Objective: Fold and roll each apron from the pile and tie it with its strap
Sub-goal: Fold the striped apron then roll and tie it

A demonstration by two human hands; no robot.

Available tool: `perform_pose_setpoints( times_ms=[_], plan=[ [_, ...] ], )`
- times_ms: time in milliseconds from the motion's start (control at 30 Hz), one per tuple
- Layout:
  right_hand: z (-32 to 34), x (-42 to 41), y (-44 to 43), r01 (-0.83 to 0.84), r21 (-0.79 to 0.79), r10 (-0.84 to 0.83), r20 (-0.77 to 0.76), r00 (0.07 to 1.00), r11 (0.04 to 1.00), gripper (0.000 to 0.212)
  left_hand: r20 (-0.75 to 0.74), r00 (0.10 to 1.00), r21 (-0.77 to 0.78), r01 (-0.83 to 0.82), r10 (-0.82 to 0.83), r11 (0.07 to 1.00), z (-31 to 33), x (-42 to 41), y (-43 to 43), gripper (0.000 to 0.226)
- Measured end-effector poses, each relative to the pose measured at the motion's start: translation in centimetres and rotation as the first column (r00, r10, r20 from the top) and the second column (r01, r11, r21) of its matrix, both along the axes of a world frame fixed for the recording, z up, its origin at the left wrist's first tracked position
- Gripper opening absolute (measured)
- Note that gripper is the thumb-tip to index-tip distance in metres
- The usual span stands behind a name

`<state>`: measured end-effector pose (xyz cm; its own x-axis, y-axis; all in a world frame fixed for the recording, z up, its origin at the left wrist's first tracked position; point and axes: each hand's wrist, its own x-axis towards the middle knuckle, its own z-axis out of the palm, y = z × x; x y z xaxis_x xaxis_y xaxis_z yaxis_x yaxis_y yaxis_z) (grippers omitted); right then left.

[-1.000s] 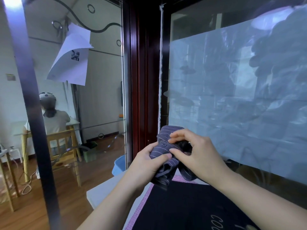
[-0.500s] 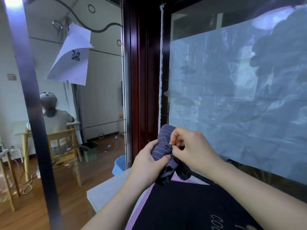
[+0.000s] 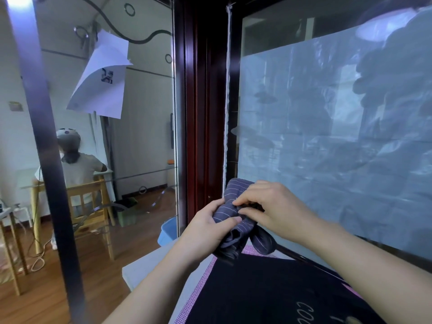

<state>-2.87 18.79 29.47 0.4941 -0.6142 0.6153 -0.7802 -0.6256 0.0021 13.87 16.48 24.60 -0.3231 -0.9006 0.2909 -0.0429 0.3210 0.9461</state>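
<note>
A rolled dark blue pinstriped apron (image 3: pixel 230 212) is held up in front of me above the table. My left hand (image 3: pixel 208 228) grips the roll from the left, thumb across its front. My right hand (image 3: pixel 268 208) has its fingers curled at the middle of the roll, pinching dark fabric there; whether that is the strap stays hidden under the fingers. A loose end of the apron (image 3: pixel 261 242) hangs below my right hand. A black apron with white lettering (image 3: pixel 268 295) lies flat on the table beneath.
A pink checked cloth (image 3: pixel 201 288) lies under the black apron on a pale table (image 3: pixel 145 270). Straight ahead are a dark red window frame (image 3: pixel 201 113) and frosted glass (image 3: pixel 327 136). Left, behind glass, a person sits on a wooden chair (image 3: pixel 88 206).
My right hand has shifted from lying over the roll's top to pinching at its middle with curled fingers. The roll sits slightly lower and my left hand keeps its grip.
</note>
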Motion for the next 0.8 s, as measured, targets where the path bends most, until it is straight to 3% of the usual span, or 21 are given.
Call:
perform_pose_setpoints(
  times_ms=[100,200,300,400,500,600,667,733,800],
  plan=[
    [-0.8,-0.1,-0.3,-0.016,-0.162,0.016,0.003,1.0,0.987,0.022,-0.064,0.997,0.043,0.035,-0.032,0.998,0.5,0.0,0.3,0.03],
    [-1.3,0.5,0.3,-0.069,-0.084,0.089,0.266,0.96,0.994,0.013,-0.185,0.978,0.176,0.128,-0.095,0.976,0.8,0.1,0.6,0.022],
    [-1.0,1.2,0.9,-0.205,0.175,0.042,0.653,0.756,0.963,0.013,-0.352,0.914,0.289,0.309,-0.2,0.906,0.8,0.1,0.8,0.015],
    [-0.5,1.9,1.1,-0.364,0.278,-0.004,0.8,0.6,0.889,0.016,-0.509,0.83,0.358,0.446,-0.229,0.821,0.6,-0.4,1.1,0.017],
    [0.7,1.9,1.3,-0.466,0.309,-0.009,0.841,0.542,0.829,0.005,-0.611,0.771,0.366,0.477,-0.18,0.799,0.2,-0.8,1.3,0.02],
    [2.0,0.2,1.0,-0.371,0.254,-0.051,0.877,0.478,0.893,0.046,-0.659,0.744,0.335,0.42,-0.109,0.843,-0.4,-0.8,0.8,0.027],
    [1.3,-0.6,0.8,-0.28,0.305,-0.166,0.888,0.429,0.91,0.062,-0.695,0.714,0.302,0.397,-0.085,0.867,-1.0,-0.8,0.2,0.019],
    [-0.5,-0.4,0.6,-0.223,0.465,-0.308,0.809,0.501,0.857,0.068,-0.714,0.695,0.287,0.402,-0.086,0.87,-1.3,-0.9,-0.1,0.014],
    [-2.1,0.2,0.2,-0.185,0.563,-0.351,0.705,0.617,0.806,0.052,-0.717,0.691,0.3,0.422,-0.09,0.856,-1.7,-1.1,-0.4,0.021]
  ],
)
